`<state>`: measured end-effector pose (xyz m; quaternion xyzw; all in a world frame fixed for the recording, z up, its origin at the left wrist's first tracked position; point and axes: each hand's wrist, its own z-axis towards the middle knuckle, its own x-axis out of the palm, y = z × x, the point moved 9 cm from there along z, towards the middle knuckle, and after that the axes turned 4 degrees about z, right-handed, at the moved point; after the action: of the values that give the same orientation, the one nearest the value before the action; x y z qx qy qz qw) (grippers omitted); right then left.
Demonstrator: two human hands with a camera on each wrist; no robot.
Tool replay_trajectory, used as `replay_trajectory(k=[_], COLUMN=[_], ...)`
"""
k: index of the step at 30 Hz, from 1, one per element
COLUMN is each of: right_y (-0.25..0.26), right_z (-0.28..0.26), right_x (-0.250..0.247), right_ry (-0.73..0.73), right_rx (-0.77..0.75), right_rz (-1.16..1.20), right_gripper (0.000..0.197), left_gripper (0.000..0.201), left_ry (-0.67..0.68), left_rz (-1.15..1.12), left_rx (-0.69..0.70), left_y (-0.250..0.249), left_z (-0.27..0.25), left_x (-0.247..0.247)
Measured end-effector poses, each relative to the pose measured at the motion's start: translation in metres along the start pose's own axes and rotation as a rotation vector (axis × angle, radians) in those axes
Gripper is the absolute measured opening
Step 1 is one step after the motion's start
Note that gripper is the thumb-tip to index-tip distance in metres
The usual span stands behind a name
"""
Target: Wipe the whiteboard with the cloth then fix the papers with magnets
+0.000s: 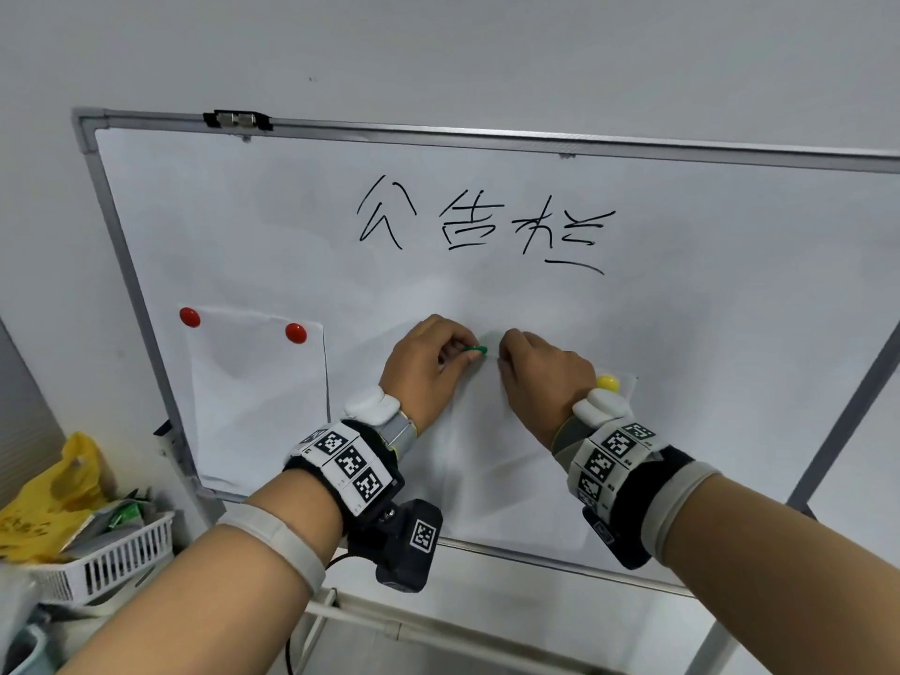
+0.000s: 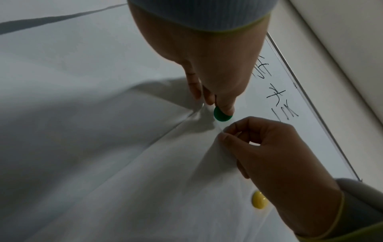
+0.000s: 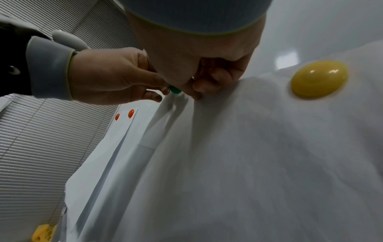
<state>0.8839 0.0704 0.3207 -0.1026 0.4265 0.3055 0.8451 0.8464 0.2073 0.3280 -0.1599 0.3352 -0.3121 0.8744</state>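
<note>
My left hand (image 1: 422, 362) pinches the green magnet (image 1: 475, 351); right hand (image 1: 538, 377) pinches the paper (image 1: 492, 460) corner, which I should keep flat.

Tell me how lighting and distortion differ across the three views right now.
Head view: bright and even, wide-angle bends the whiteboard frame. Left wrist view: dim, the left hand throws a shadow over the paper beside the green magnet. Right wrist view: dim, glare spots on the yellow magnet, which looks oversized close to the lens.
</note>
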Motion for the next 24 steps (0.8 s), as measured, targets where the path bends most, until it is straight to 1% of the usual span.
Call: replay_trajectory(k=[2, 5, 15, 19, 22, 24], right_y=[0.0, 0.002, 0.003, 0.007, 0.014, 0.02], right_z=[-0.001, -0.002, -0.002, -0.003, -0.005, -0.009], right_x=[0.0, 0.003, 0.002, 0.003, 0.002, 0.004], right_ry=[-0.004, 0.014, 0.033, 0.043, 0.032, 0.042], right_rx=[0.001, 0.0, 0.004, -0.004, -0.012, -0.018], right_rz=[0.005, 0.003, 0.001, 0.016, 0.051, 0.103], right_gripper=[0.004, 0.003, 0.004, 0.002, 0.006, 0.008], left_gripper=[0.005, 0.005, 0.009, 0.014, 0.017, 0.016], left_ry=[0.068, 0.094, 0.056, 0.031, 0.027, 0.032], left_rz=[0.033, 0.053, 0.104, 0.12, 0.128, 0.124], left_rx=[-0.025, -0.047, -0.055, -0.087, -0.097, -0.102], left_y=[0.007, 0.013, 0.016, 0.017, 0.015, 0.016], left_z=[-0.003, -0.007, -0.009, -0.009, -0.009, -0.011], left_x=[0.009, 0.017, 0.022, 0.019, 0.016, 0.015])
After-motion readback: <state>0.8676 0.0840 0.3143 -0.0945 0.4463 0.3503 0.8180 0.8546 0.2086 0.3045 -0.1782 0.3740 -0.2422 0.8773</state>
